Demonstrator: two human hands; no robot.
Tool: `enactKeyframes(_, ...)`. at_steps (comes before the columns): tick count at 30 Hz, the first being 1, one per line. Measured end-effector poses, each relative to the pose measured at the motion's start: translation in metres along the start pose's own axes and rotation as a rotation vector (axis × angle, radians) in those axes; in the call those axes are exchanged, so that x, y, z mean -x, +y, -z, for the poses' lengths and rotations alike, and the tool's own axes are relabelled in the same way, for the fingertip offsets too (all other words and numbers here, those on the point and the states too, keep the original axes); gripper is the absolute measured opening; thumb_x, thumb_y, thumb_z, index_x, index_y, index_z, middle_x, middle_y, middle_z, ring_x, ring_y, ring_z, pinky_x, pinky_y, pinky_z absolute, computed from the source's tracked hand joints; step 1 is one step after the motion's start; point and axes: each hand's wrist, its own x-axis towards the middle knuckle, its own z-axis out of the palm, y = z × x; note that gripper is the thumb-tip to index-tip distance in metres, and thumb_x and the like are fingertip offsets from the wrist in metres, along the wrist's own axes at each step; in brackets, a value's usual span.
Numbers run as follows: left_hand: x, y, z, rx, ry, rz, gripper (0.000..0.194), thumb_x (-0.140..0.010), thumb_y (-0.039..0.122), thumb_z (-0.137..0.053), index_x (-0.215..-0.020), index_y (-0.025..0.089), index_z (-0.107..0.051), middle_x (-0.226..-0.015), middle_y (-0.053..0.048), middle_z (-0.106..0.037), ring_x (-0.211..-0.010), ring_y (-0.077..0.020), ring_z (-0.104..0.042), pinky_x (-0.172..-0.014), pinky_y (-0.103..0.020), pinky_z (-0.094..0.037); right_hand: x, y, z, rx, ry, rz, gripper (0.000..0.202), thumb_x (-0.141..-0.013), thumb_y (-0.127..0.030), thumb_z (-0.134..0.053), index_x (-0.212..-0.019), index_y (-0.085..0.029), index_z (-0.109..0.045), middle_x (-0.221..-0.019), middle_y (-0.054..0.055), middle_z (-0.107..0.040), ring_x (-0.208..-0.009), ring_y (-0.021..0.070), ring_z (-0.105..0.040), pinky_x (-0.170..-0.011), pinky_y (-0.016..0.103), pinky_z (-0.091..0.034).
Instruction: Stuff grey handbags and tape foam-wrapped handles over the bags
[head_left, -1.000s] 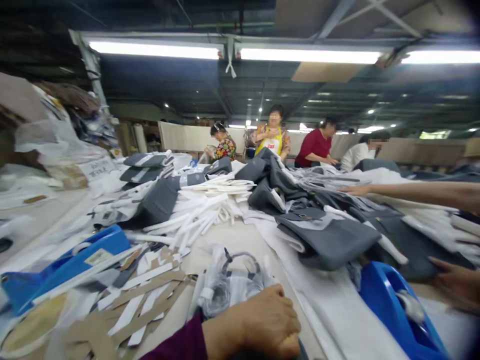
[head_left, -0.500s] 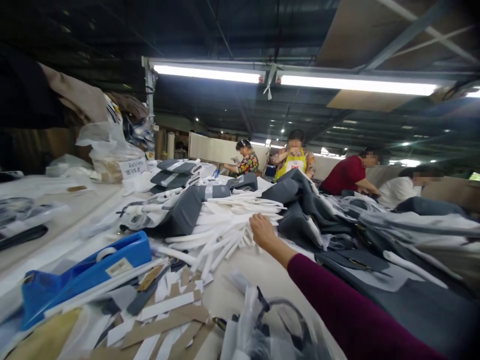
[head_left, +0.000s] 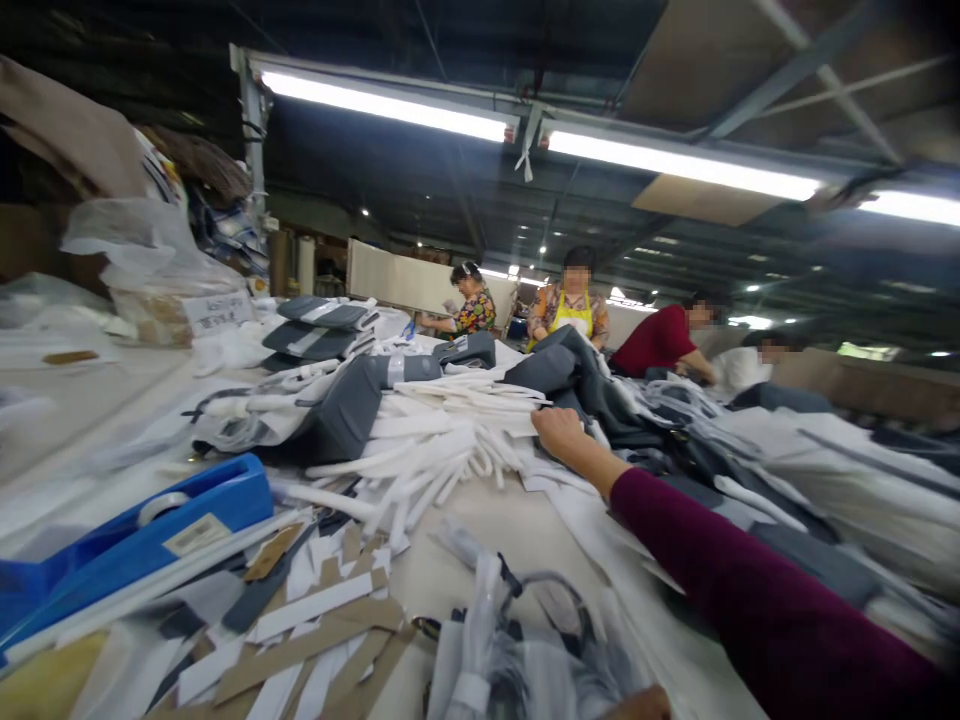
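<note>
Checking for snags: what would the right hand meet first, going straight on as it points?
The right hand would probably meet the pile of white rods first; whether they touch now is unclear.

Place: factory workshop. Evidence: long pale worktable heaped with folded dark grey leather-like goods, bundled slender white rods, and cut brown and white flat strips; blue plastic tape dispenser; co-worker in yellow apron, others nearby; long white fluorescent tubes under high, dark roof with pale metal beams.
</note>
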Motion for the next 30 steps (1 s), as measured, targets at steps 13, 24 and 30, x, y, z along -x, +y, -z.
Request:
enactKeyframes(13,-0.090,0.070,0.020,0.340,-0.134,-0.079,0.016,-0.086,0.019,-0.044,-0.070,0.018,-0.049,-0.073,-0.002,-0.061,-0.073,-0.0169,-0.052,-0.085,-0.034,-0.035,0.345,0.083,0.058,-1.220,0.190,-0.288,0.038,-0.075,-0.025,-0.056,-0.112,-0.018,-0.064,-0.085,0.004,-0.066,-0.078,0.0175,-0.062,-0.072,0.030,-0.048)
enactKeyframes(24,-0.111,0.070,0.032,0.529,-0.306,-0.083,0.028,-0.093,0.024,-0.020,-0.080,0.019,-0.045,-0.080,-0.005,-0.053,-0.078,-0.0208,-0.047,-0.090,-0.044,-0.033,0.405,0.055,0.006,-0.947,-0.074,-0.669,0.013,-0.076,-0.028,-0.066,-0.083,-0.018,-0.061,-0.072,0.001,-0.062,-0.066,0.0147,-0.055,-0.056,0.024,-0.034)
enactKeyframes(30,-0.112,0.072,0.030,0.573,-0.295,-0.063,0.028,-0.093,0.024,-0.021,-0.081,0.019,-0.046,-0.077,-0.004,-0.051,-0.075,-0.0211,-0.047,-0.089,-0.047,-0.031,0.370,0.046,-0.052,-1.138,-0.393,-0.708,0.022,-0.062,-0.028,-0.076,-0.080,-0.018,-0.067,-0.085,0.006,-0.069,-0.078,0.0202,-0.064,-0.061,0.025,-0.042)
